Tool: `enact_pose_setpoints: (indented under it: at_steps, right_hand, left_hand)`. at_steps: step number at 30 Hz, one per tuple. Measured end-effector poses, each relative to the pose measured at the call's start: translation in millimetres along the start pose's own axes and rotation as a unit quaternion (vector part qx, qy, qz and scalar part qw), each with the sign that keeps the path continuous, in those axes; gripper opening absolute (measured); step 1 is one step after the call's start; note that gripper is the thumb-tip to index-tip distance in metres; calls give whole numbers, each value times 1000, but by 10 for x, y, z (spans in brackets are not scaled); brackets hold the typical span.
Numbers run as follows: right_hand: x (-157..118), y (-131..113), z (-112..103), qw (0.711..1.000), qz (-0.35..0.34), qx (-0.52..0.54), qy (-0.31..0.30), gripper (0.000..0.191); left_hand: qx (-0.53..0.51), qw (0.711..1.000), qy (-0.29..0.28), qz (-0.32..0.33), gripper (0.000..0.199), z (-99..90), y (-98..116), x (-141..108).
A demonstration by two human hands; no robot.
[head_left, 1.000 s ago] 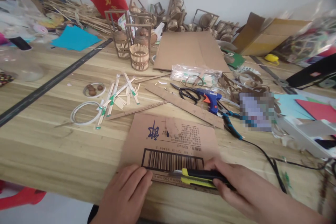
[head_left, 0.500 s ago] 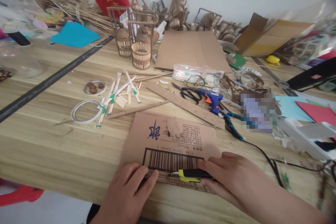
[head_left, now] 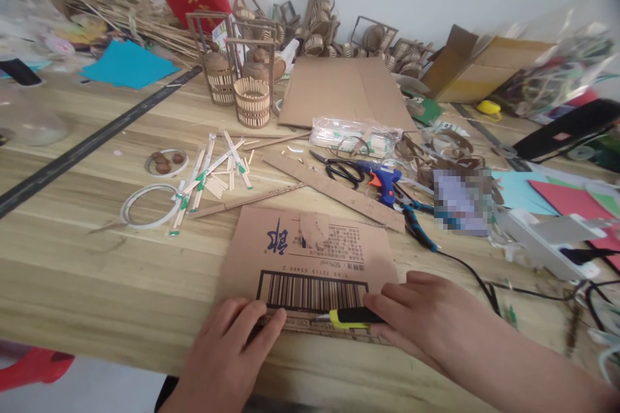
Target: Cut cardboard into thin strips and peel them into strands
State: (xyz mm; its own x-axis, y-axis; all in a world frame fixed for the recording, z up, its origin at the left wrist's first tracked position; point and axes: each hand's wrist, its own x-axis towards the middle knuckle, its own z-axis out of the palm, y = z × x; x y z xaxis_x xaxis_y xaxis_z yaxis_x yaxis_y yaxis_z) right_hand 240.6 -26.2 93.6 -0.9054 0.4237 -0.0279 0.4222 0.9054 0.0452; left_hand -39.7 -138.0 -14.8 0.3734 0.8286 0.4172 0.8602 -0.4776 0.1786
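The utility knife point(head_left: 356, 317) is being clamped between the right hand's point(head_left: 420, 313) thumb and fingers, forearm slanting in from the lower right, blade pointing left over the cardboard's point(head_left: 310, 258) near edge. That edge is being pressed by the left hand point(head_left: 237, 342), fingers spread. Bare table point(head_left: 135, 284) is being left open leftward.

On my feed, the right hand point(head_left: 416, 310) covers the rear of the knife point(head_left: 353, 317), and I can't see the cardboard point(head_left: 310, 251) beneath the left hand point(head_left: 232, 342). The fine print ahead of the right hand is too small for me to read. Farther out, to its right, a pixelated patch point(head_left: 462, 201) defeats me. Left of the left hand, the frame crops a red object point(head_left: 39, 368).
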Motion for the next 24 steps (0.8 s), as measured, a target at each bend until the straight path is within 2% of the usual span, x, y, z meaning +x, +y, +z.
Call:
enact_pose_setpoints:
  at_steps: [7, 14, 17, 20, 24]
  right_hand:
    - [-35, 34, 57, 1000, -18, -9, 1, 32]
    - [-62, 68, 117, 1000, -23, -19, -2, 37]
    - [-47, 75, 139, 1000, -21, -11, -20, 28]
    - [-30, 72, 132, 999, -8, -4, -42, 18]
    - [-8, 57, 90, 998, 14, 25, -59, 16]
  left_hand:
    - [-2, 1000, -9, -9, 40, 17, 9, -19]
    - [20, 1000, 10, 5, 36, 14, 28, 36]
    - [18, 999, 25, 19, 31, -3, 85, 140]
    - [11, 998, 36, 47, 35, -7, 153, 252]
    - [13, 997, 48, 52, 39, 6, 216, 326]
